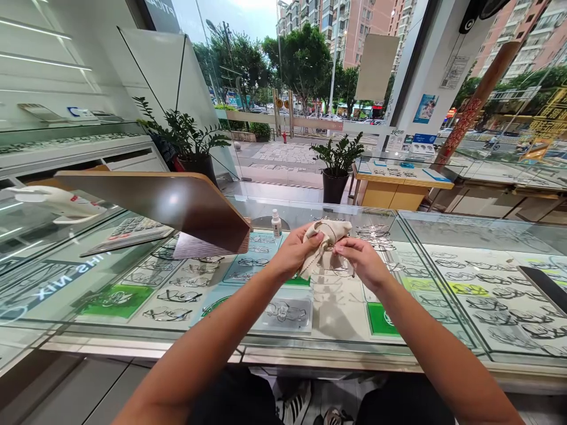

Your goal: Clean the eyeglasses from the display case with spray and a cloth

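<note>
Pinched by thumb and fingers on both sides, a cream cloth (330, 231) is clamped between the person's left hand (296, 252) and right hand (362, 257). Beneath spreads the long glass counter (328, 352); the bundle is held above its top, between near and far edges. Toward the counter's left end leans a dark brown board (163, 198). That cloth should be light, soft and grippy, best taken by its gathered folds. It looks matte and rumpled, with a dark dashed hem; whether anything is wrapped inside, I can't tell. Near the far edge stands a small white bottle (276, 224).
</note>
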Motion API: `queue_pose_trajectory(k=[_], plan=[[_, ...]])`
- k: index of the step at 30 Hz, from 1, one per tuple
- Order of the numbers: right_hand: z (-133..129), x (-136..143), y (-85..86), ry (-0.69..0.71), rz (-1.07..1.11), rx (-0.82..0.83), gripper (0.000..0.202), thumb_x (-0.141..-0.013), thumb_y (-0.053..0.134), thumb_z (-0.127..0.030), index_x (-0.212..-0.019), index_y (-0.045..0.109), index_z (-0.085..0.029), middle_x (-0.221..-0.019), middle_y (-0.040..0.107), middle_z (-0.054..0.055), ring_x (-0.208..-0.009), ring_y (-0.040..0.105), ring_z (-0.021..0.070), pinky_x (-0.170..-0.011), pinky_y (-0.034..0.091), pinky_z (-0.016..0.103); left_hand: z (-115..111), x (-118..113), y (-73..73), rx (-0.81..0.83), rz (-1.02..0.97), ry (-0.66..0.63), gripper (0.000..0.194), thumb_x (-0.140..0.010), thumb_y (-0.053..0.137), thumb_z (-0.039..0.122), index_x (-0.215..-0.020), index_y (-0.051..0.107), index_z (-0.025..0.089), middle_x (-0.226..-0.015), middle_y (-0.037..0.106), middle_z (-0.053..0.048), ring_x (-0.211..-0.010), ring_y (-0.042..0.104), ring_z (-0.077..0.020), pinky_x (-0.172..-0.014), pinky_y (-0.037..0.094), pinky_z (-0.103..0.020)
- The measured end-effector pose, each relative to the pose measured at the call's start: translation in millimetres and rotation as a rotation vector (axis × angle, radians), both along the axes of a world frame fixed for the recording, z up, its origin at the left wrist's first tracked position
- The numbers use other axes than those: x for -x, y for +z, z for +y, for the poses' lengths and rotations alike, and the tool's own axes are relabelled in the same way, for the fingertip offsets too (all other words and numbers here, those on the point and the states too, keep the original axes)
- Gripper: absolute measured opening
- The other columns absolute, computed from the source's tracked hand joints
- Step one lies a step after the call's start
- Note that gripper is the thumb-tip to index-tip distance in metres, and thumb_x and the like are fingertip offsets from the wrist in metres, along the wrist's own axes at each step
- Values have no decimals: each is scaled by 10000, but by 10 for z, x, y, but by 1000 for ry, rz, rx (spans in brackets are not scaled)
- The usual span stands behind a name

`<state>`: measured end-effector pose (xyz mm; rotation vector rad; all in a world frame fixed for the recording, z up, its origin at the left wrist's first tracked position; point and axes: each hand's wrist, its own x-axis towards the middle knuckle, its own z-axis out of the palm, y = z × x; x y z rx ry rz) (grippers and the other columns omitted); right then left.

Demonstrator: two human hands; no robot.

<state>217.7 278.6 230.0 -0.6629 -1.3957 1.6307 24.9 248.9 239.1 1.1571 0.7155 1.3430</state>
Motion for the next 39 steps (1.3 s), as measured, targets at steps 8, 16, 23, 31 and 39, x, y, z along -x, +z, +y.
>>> queue_pose_trajectory(k=[8,16,23,31,39], plan=[[-47,112,-107,77,-18,5,339,-685,960,-487,-804,811,-207,-824,765,23,-809,645,192,-865,497,380,2,-99,-67,-53,50,162,506,-706,957,506,-945,708,136,-797,705,-20,-652,593,-118,-619,483,-226],[4,-22,-53,72,-26,-106,316,-728,948,-471,-818,803,-205,-847,765,23,-820,656,185,-838,509,358,50,91,-15,-28,85,14,554,-811,836,656,-912,720,124,-791,698,-43,-667,604,-130,-626,506,-240],[-4,66,-97,57,35,-25,361,-687,970,-498,-812,803,-204,-835,758,26,-816,646,183,-858,509,359,0,-2,-7,-119,72,62,504,-717,967,441,-1039,714,146,-873,722,-29,-727,635,-138,-684,513,-234],[-101,171,-126,80,-12,-86,376,-724,943,-533,-835,774,-215,-847,698,20,-832,632,191,-879,540,393,99,-15,-80,-7,88,207,663,-781,756,806,-736,622,159,-601,593,21,-504,494,-93,-495,402,-220],[49,-68,28,-79,68,-277,212,-871,843,-467,-833,787,-267,-1286,649,65,-1351,552,273,-1130,441,405,234,312,14,-56,42,336,608,-799,794,727,-1061,698,186,-708,575,34,-595,556,-119,-566,490,-236]])
